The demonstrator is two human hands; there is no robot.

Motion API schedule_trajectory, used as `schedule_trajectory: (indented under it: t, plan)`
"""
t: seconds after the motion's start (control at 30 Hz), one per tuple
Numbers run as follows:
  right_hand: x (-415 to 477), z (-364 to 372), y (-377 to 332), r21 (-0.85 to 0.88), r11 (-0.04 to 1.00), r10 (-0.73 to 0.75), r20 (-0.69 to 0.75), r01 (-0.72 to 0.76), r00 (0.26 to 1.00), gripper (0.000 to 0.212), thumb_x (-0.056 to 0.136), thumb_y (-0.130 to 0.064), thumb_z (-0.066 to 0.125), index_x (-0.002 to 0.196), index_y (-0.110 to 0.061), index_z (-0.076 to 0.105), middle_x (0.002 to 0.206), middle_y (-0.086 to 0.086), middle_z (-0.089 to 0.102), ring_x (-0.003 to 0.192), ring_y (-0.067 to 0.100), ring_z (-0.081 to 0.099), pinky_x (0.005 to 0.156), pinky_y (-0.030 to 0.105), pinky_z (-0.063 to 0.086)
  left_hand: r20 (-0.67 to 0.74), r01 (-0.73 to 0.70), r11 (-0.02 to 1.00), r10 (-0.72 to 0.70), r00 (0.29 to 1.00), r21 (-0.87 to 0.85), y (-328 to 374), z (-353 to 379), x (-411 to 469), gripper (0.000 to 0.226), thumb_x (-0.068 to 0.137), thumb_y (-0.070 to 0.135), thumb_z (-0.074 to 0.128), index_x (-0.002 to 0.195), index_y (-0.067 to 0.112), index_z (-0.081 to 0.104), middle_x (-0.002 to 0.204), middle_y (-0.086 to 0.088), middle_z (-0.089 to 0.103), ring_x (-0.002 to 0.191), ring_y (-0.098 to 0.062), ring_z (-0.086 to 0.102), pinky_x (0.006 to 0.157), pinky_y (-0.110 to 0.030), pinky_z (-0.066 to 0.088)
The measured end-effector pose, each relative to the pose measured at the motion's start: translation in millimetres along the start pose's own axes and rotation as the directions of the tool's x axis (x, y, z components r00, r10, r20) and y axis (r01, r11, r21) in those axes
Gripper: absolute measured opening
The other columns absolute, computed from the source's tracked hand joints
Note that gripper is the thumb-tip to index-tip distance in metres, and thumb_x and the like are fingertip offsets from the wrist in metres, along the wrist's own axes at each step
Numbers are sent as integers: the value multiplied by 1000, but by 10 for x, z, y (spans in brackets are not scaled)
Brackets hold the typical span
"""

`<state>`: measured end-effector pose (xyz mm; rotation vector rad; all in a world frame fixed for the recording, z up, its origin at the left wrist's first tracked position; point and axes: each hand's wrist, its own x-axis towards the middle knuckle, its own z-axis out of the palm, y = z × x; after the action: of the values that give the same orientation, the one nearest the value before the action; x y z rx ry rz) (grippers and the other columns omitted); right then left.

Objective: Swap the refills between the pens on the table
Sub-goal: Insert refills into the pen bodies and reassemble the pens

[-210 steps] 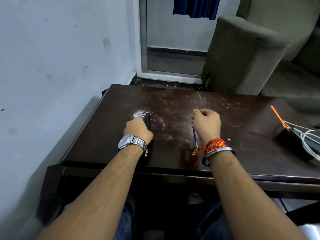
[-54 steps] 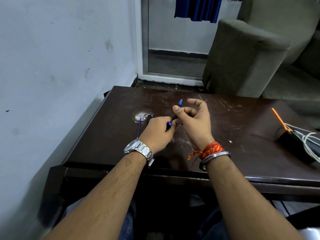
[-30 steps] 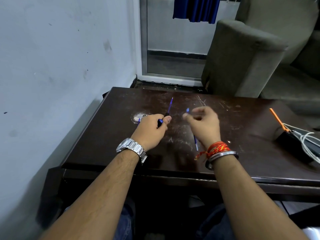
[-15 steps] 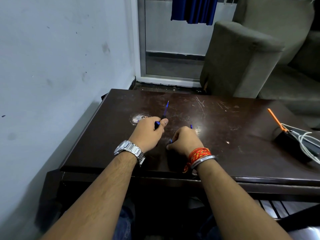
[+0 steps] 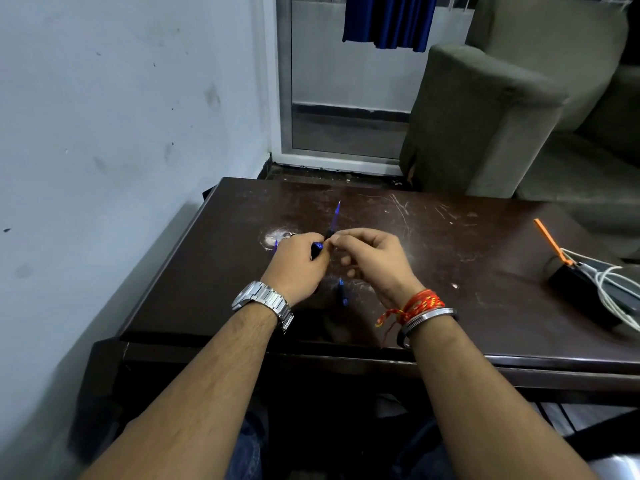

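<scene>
My left hand (image 5: 298, 265) grips a dark pen barrel (image 5: 317, 249) with a thin blue refill (image 5: 335, 216) sticking out of it, pointing away from me. My right hand (image 5: 372, 261) meets it just to the right, thumb and forefinger pinched at the base of the refill where it leaves the barrel. A small blue pen part (image 5: 342, 291) lies on the dark wooden table (image 5: 433, 258) between my wrists. Another blue piece (image 5: 276, 244) peeks out left of my left hand, mostly hidden.
A black box (image 5: 581, 292) with white cables (image 5: 620, 285) and an orange stick (image 5: 549, 239) sits at the table's right edge. A white wall runs along the left. A grey armchair (image 5: 485, 123) stands beyond the table.
My right hand has risen from the table, leaving the blue part there, and has come up to pinch the refill held in my left hand. The left hand has stayed about where it was.
</scene>
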<state>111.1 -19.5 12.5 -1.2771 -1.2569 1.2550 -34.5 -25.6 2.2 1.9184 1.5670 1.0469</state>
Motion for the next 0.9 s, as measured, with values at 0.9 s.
schedule_trajectory:
  t: [0.9]
  plan:
    - [69,-157,52,-140,984,-148,-327,107,933,9,86,-23,74,85,-14,74,78,7,74,63,10,66,64,30,62,91,302,871,-363,927,387,193,293,-147,30,83,28,69,67,16,45,72,0,50,71,-29,57,61,-31,43]
